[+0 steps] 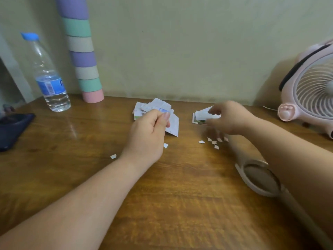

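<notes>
A white tape roll [259,179] lies flat on the wooden table [180,204], nearest of all the things, and the right forearm crosses over its right side. Just beyond the tape roll, a cluster of small white paper scraps [214,142] is scattered on the wood. 2 more lie apart, to the left of the tape roll: a lone scrap [165,145] just beside the left wrist and another scrap [113,156] further left.

Beyond the tape roll and to its left, the left hand [149,130] is curled with the thumb on top. It grips a white paper slip [173,123] with a blue mark near the thumb, and the slip's lower corner points down toward the wood. A loose heap of slips [156,105] sits right behind this hand, further from the tape roll.

Straight beyond the tape roll, past the scraps, the right hand [230,118] has its fingers bent. It pinches the top slip [203,112] of a neat stack [195,120], though motion blur softens the fingertips. The neat stack and the loose heap are well apart.

Far to the left of the tape roll, a dark blue pouch [12,129] lies at the table's edge. Behind it stand a clear water bottle [48,76] with a blue cap and a leaning tower of pastel cups [81,51] against the wall [180,42]. Beyond the tape roll to the right, a pink fan [310,91] stands by the same wall.
</notes>
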`<action>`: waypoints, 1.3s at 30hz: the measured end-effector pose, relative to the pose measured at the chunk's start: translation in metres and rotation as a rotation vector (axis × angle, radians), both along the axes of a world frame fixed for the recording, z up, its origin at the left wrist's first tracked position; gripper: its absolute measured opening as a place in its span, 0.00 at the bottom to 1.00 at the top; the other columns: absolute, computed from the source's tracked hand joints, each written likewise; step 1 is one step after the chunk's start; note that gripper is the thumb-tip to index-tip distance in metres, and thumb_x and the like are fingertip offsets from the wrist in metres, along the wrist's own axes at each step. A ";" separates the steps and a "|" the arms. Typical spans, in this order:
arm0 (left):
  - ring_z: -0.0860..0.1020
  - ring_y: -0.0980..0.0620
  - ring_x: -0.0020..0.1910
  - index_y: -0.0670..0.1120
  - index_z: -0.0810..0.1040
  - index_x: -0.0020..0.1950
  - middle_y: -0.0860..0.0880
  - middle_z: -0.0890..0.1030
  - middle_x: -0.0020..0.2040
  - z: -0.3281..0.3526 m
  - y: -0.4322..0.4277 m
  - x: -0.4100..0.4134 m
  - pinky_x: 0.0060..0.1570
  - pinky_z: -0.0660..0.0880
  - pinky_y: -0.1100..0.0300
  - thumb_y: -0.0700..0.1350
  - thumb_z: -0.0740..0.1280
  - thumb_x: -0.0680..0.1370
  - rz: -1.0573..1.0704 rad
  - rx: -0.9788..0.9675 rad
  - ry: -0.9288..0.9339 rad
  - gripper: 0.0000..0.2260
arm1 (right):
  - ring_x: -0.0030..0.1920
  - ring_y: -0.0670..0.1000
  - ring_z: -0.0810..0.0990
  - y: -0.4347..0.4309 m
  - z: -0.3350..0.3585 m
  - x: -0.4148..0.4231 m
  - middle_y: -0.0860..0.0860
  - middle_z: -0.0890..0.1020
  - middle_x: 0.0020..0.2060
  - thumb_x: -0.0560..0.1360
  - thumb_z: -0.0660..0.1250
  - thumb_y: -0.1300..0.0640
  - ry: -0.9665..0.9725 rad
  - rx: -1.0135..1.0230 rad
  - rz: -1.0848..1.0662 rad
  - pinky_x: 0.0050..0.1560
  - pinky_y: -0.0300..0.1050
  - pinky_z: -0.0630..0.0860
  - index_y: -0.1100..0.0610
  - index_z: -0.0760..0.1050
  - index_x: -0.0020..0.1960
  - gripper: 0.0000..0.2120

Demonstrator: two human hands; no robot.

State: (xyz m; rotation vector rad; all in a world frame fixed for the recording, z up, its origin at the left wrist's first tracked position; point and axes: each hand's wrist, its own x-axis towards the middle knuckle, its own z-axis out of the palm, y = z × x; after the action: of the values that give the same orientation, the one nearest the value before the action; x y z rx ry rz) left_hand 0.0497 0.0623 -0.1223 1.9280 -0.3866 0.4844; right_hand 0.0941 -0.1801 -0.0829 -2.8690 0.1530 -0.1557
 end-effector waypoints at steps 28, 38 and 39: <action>0.72 0.46 0.30 0.41 0.74 0.33 0.43 0.76 0.29 -0.014 -0.025 -0.017 0.33 0.71 0.50 0.53 0.66 0.81 -0.297 0.126 -0.007 0.21 | 0.58 0.56 0.80 -0.018 -0.009 0.026 0.50 0.82 0.61 0.78 0.63 0.57 0.083 -0.334 0.113 0.58 0.50 0.79 0.50 0.75 0.71 0.22; 0.74 0.46 0.30 0.45 0.77 0.36 0.46 0.77 0.29 -0.013 -0.026 -0.018 0.33 0.73 0.51 0.50 0.69 0.80 -0.263 0.093 0.020 0.15 | 0.52 0.61 0.80 -0.021 -0.020 0.011 0.56 0.84 0.53 0.77 0.60 0.63 -0.247 -0.245 0.023 0.51 0.52 0.80 0.54 0.78 0.64 0.18; 0.75 0.46 0.31 0.48 0.79 0.39 0.48 0.77 0.31 -0.012 -0.027 -0.018 0.34 0.75 0.53 0.48 0.71 0.79 -0.245 0.057 0.042 0.10 | 0.53 0.60 0.81 -0.022 -0.016 0.003 0.55 0.85 0.53 0.77 0.60 0.62 -0.345 -0.146 0.007 0.53 0.51 0.79 0.54 0.78 0.65 0.18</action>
State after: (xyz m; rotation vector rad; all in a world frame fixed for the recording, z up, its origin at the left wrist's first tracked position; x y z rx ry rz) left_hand 0.0322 0.0357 -0.1340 1.9109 -0.6056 0.2744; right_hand 0.0972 -0.2018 -0.0990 -2.9284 0.0651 -0.6804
